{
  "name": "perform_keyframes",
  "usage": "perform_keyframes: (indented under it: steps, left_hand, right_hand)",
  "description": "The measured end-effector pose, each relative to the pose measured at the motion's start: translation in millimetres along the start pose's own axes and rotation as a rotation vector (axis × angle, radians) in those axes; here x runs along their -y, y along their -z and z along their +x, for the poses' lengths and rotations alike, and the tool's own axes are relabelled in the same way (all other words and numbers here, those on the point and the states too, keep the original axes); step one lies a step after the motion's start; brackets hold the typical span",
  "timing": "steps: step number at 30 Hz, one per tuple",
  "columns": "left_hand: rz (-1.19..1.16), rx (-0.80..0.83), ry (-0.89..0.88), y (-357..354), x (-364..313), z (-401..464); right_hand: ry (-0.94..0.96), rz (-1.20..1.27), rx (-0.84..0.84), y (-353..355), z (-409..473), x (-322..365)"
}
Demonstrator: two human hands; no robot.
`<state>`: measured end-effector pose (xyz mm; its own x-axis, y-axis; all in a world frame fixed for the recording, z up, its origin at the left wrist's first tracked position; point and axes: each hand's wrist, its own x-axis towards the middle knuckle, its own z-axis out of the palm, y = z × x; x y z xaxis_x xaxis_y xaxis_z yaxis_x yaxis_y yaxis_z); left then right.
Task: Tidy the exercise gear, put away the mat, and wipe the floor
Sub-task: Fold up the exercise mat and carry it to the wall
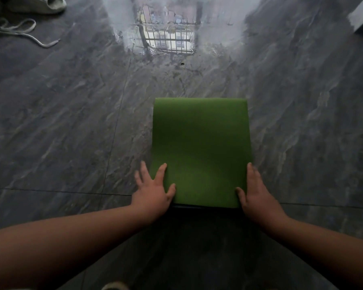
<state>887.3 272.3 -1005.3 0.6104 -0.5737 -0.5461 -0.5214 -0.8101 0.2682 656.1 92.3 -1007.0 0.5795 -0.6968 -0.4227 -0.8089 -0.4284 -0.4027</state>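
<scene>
Hands (152,188) (255,192) flat at mat (200,149) side edges

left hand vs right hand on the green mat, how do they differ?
Left hand lies flat with its fingers spread, thumb and forefinger on top of the green mat, the rest on the floor. Right hand has its fingers together and runs along the mat's right edge. Both are open at the mat's near corners, neither gripping it.
</scene>
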Motion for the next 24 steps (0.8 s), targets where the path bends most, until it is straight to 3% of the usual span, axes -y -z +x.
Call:
perform_keyframes:
  steps: [3, 6, 15, 20, 24]
  left_hand:
    - [0.336, -0.201, -0.303, 6, 0, 7]
    - [0.402, -0.287, -0.559, 6, -5, 14]
    - [0.539, 0.050, -0.477, -19, -15, 14]
    - [0.553, 0.041, -0.503, -1, -23, 19]
    - [0.374, -0.064, -0.414, 32, -34, 44]
  right_hand:
    - [0.212, -0.332, -0.173, 7, 5, 14]
    - [0.378, -0.404, -0.202, 8, 10, 34]
    - [0.292, -0.493, 0.022, -26, 19, 18]
    - [0.253, -0.453, 0.063, -1, 26, 34]
    - [0.261, -0.353, -0.020, 25, 56, 48]
